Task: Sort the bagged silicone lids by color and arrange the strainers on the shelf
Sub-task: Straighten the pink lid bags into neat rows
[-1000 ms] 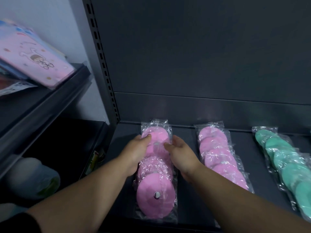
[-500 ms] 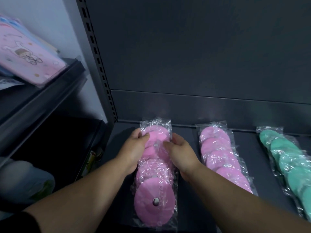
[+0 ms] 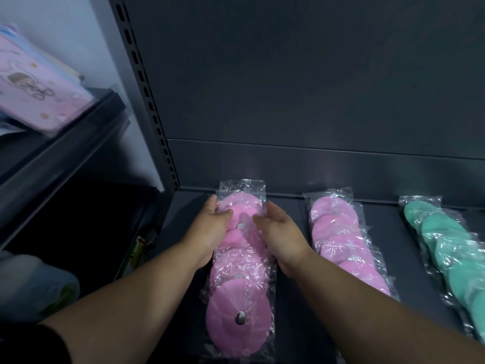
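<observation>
I see a dark grey metal shelf board (image 3: 393, 232) w/ 3 long packs flat on it, side by side, not touching. Left: clear plastic bag of pink round silicone lids (image 3: 238, 285). Middle: second clear bag of pink lids (image 3: 338, 232). Right: clear bag of green round lids (image 3: 451, 253), partly out of frame.

left hand (image 3: 210, 228) and right hand (image 3: 282, 233) shifted farther along the pink lid bag (image 3: 237, 295), right fingers (image 3: 272, 209) straightened
</observation>
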